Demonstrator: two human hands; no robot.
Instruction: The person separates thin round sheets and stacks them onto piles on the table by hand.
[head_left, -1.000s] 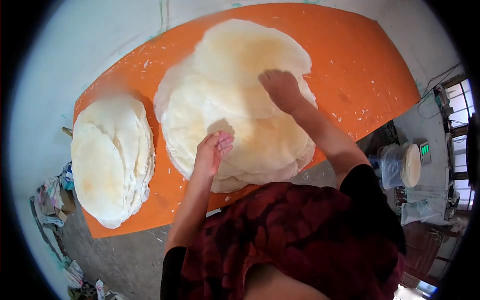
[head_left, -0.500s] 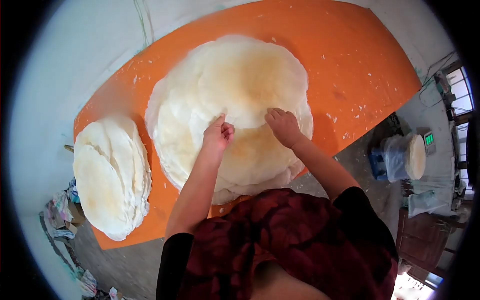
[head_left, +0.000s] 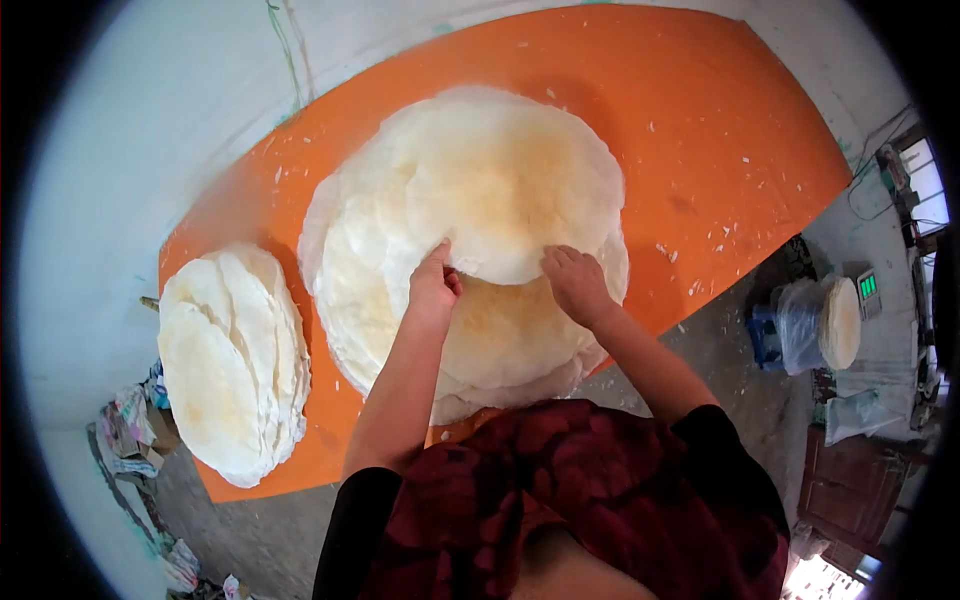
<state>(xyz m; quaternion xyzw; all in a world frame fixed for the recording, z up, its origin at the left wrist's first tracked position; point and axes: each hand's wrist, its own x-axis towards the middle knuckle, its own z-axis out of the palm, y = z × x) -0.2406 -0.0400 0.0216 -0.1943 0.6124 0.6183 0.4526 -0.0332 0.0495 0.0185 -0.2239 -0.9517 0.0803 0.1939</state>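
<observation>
In the head view a big pile of thin, round, pale flatbreads with light-brown patches lies in front of me. The top flatbread covers the far part of the pile, and its near edge curves between my hands. My left hand pinches that edge at its left side, thumb and fingers pressed together. At the right side of the same edge, my right hand is closed with fingertips on the sheet. The thumb of my right hand is mostly hidden.
An orange table carries the pile, with white crumbs scattered about. A second flatbread stack sits at the left edge. On the right, a round flatbread stack stands by clear plastic and a green-lit display. Bags and boxes lie lower left.
The near edge of the top flatbread has come a little toward me, with both hands on it. My right hand has moved slightly closer to my body. The whole view has shifted a little.
</observation>
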